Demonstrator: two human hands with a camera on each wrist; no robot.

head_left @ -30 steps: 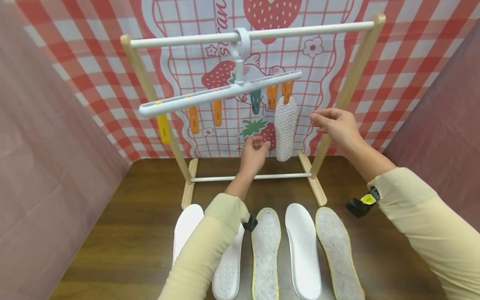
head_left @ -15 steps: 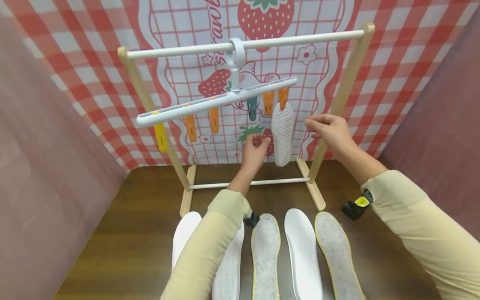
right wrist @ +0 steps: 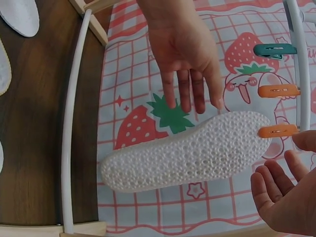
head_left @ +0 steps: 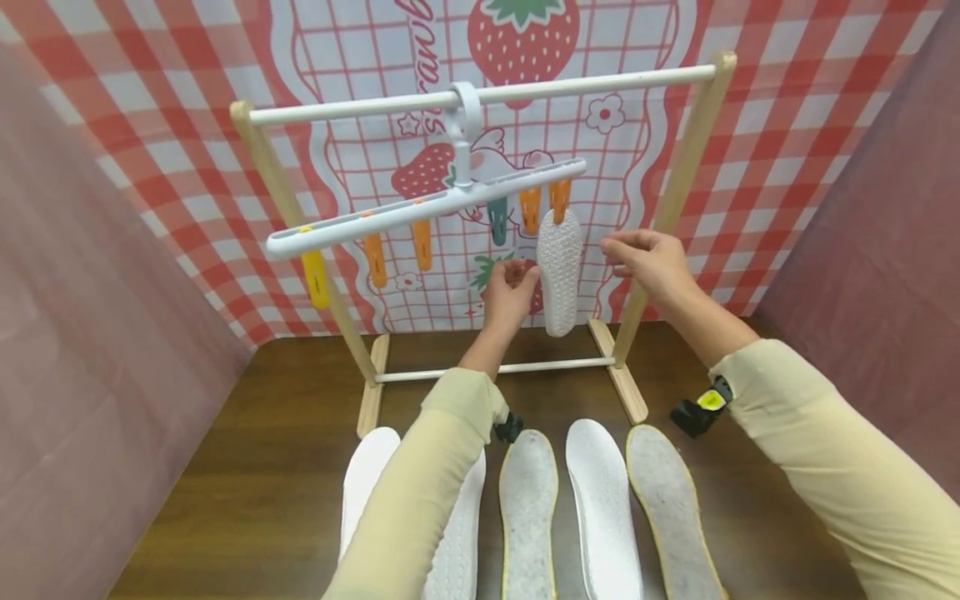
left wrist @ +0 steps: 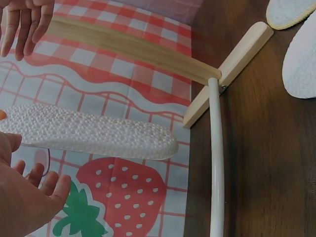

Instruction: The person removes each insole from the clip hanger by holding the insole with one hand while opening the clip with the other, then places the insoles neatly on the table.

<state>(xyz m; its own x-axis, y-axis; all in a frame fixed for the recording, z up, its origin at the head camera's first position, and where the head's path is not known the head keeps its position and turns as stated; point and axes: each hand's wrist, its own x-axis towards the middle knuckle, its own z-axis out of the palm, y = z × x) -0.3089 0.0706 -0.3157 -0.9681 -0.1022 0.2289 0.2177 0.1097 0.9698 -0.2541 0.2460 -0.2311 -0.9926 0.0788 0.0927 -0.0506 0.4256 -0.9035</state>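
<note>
A white bumpy insole [head_left: 559,275] hangs toe down from an orange clip [head_left: 559,198] at the right end of a white hanger [head_left: 420,210]. On its left is my left hand [head_left: 510,298], fingers loosely bent and thumb tip close to the insole's edge; whether it touches cannot be told. In the right wrist view this left hand [right wrist: 182,49] has its fingers extended, with nothing held. My right hand [head_left: 654,265] is held up right of the insole, apart from it, its fingers relaxed, as the right wrist view also shows at the hand [right wrist: 291,195] near the clip.
A wooden rack with a white top bar [head_left: 585,86] carries the hanger. Further orange, yellow and a teal clip [head_left: 497,221] hang along it. Several insoles lie in a row on the brown table, among them a grey one [head_left: 528,517] and a white one [head_left: 603,508].
My left hand has come slightly nearer the hanging insole. The right hand stays to its right, much as before. The head view has shifted a little.
</note>
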